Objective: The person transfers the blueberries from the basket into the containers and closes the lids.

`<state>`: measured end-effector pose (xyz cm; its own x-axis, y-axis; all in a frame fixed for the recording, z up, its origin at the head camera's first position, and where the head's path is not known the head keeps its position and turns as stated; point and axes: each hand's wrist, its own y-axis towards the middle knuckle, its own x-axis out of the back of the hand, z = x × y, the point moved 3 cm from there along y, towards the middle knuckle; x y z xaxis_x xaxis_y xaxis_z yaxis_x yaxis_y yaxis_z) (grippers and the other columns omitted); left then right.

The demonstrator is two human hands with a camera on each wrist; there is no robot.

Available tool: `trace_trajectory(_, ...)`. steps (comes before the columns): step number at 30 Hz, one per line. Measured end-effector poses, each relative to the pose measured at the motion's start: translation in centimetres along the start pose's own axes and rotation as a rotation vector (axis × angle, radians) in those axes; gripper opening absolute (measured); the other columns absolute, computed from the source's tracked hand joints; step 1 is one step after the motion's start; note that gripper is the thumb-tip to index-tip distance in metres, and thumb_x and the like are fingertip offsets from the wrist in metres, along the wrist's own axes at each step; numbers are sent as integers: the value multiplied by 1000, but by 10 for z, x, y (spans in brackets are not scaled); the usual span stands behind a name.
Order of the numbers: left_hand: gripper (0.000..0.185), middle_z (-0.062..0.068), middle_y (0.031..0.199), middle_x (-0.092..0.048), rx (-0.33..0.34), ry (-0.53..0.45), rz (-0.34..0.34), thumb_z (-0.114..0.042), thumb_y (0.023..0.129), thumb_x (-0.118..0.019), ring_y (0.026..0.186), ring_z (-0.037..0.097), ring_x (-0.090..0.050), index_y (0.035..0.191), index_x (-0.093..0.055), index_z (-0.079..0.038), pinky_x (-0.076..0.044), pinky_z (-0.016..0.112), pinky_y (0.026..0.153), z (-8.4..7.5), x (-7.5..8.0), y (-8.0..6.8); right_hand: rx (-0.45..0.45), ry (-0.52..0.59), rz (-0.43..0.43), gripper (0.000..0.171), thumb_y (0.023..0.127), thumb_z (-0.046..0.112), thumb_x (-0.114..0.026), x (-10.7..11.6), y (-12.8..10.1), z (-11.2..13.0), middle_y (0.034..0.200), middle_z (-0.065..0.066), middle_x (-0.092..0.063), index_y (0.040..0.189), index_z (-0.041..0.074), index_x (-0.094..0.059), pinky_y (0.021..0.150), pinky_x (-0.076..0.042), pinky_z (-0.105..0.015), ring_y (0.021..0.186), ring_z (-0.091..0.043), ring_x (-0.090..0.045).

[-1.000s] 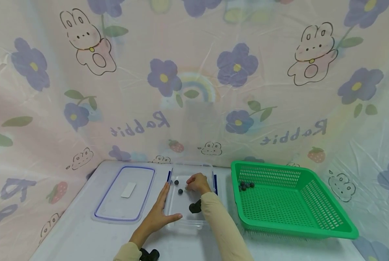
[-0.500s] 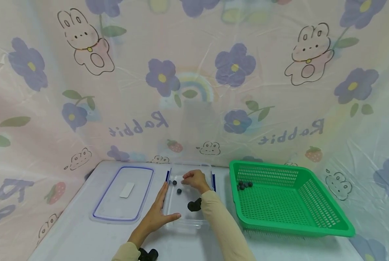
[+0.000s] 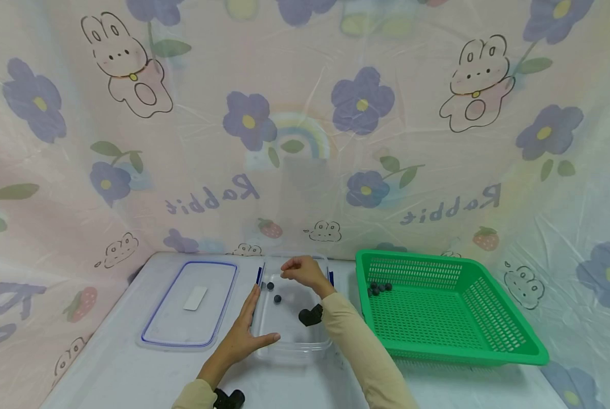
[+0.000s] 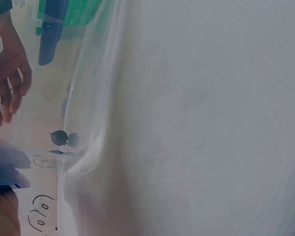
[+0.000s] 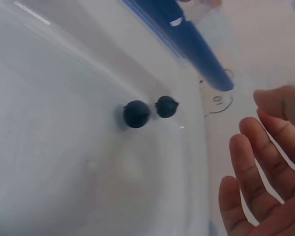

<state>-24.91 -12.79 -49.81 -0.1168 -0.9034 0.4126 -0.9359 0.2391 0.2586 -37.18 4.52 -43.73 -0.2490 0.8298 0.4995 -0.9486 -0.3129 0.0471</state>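
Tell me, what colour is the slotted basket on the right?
Bright green; the basket shows best in the head view.

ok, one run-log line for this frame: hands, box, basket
left hand: flat against clear box side | right hand: raised over box, grip unclear | two blueberries in box | more in green basket

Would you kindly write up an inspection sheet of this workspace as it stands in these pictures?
Surface: white table, draped with plastic.
Job's things: clear container, lid off, two dark berries inside; green basket to its right holds several berries in its far left corner.
Clutter: container lid lies flat left of the container.
Hands: left hand rests flat against the container's left wall, fingers straight; right hand is raised over the container, fingers curled, whether it pinches a berry cannot be told.
Cables: nothing seen.
Surroundings: rabbit-and-flower printed sheet behind.
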Motion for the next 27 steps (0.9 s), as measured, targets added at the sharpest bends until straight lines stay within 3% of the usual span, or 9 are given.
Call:
trace_trajectory(3, 114, 10, 162, -3, -5, 10, -1, -32, 75, -83, 142, 40, -14, 157, -6, -11, -25, 66, 104, -1, 0, 0, 45, -16, 26, 20, 85, 10, -73, 4, 0, 6, 84, 0, -68, 100, -4, -71, 72, -51, -29, 76, -12, -60)
trace_trajectory(12, 111, 11, 162, -3, 29, 26, -10, -26, 76, -83, 142, 42, -13, 157, -8, -12, -25, 68, 103, -2, -1, -1, 144, -47, 81, 15, 85, 15, -74, 22, -8, 21, 92, 2, -69, 99, 8, -71, 75, -53, -31, 85, -14, -63)
trace_trajectory(18, 112, 8, 162, -2, 37, 34, -8, -27, 76, -83, 143, 42, -10, 157, -8, -14, -23, 69, 103, -1, -2, 0, 235, -51, 90, 16, 86, 10, -73, 41, -24, 42, 95, -3, -70, 101, 5, -70, 74, -53, -31, 85, -17, -64)
trace_trajectory(27, 113, 10, 162, -2, 39, 32, -1, -26, 75, -84, 143, 42, -7, 157, -7, -12, -19, 69, 105, -2, -1, 0, 254, -43, 71, 22, 87, 17, -73, 66, -36, 45, 103, -5, -69, 107, 9, -69, 83, -52, -37, 91, -18, -63)
